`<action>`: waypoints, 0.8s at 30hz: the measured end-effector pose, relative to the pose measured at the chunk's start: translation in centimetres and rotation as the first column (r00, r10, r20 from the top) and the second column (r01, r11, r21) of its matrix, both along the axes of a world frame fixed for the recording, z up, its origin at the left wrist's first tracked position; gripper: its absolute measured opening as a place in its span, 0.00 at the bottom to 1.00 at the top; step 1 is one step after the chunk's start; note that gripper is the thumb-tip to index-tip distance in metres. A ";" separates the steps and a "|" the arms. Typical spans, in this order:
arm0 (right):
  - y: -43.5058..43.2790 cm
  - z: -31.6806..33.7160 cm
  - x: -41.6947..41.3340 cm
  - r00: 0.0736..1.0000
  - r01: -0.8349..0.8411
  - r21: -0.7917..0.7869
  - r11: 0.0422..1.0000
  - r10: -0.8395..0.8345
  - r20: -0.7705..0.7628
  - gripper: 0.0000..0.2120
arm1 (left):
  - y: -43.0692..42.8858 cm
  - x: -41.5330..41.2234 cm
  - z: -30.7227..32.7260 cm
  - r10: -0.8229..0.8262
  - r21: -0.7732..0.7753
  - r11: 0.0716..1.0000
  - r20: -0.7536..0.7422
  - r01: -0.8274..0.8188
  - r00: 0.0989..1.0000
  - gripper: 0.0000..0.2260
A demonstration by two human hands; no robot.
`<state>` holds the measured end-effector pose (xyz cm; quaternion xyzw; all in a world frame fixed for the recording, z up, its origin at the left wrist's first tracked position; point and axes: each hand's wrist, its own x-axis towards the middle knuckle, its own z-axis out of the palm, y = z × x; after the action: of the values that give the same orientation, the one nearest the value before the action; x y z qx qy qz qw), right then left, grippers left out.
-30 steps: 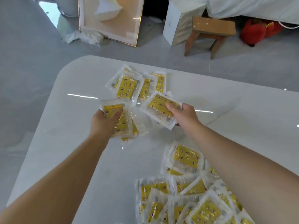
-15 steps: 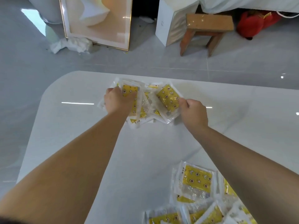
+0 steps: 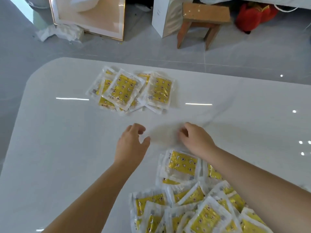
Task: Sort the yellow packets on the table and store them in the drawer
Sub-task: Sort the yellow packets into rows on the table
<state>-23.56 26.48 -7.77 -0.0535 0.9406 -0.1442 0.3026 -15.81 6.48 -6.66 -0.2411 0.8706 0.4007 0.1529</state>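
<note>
left hand (image 3: 131, 145) loose, empty | right hand (image 3: 196, 140) seemingly same | far packets (image 3: 122, 89) lengthwise roughly away

Grey tile floor (image 3: 134, 47) at top of view. Gold-edged framed picture (image 3: 90, 15) stands on it, peach and white print. Crumpled white wrap (image 3: 58, 32) at frame's lower left corner. White box (image 3: 159, 15) right of frame. Wooden stool (image 3: 205, 14) just beside box, pale specks on seat. Red soft item (image 3: 255, 14) further right, white cord (image 3: 286, 9) near it.
</note>
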 end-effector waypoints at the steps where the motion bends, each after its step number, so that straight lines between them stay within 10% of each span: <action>1: 1.1 0.0 0.9 0.999 -0.031 -0.013 0.999 0.031 0.045 0.11 | 1.2 1.5 -0.2 -0.015 0.025 1.000 0.055 0.014 0.998 0.11; 7: 3.3 0.1 4.8 0.946 -0.311 0.016 0.950 0.308 0.106 0.20 | 6.9 6.7 -1.3 0.127 0.136 0.971 0.406 -0.197 0.905 0.12; 17: 4.2 0.5 4.5 0.926 -0.286 -0.332 0.899 0.349 0.145 0.17 | 9.3 6.5 0.5 0.145 0.253 0.955 0.066 -0.158 0.987 0.11; 24: 4.5 0.6 5.8 0.947 -0.019 -0.431 0.902 0.154 0.282 0.25 | 7.3 9.7 0.0 0.374 0.153 0.905 0.155 -0.396 0.914 0.09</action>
<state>-17.80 30.95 -7.14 -0.1368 0.8244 -0.3374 0.4333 -6.07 13.74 -6.62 -0.4176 0.7546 0.4849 0.1449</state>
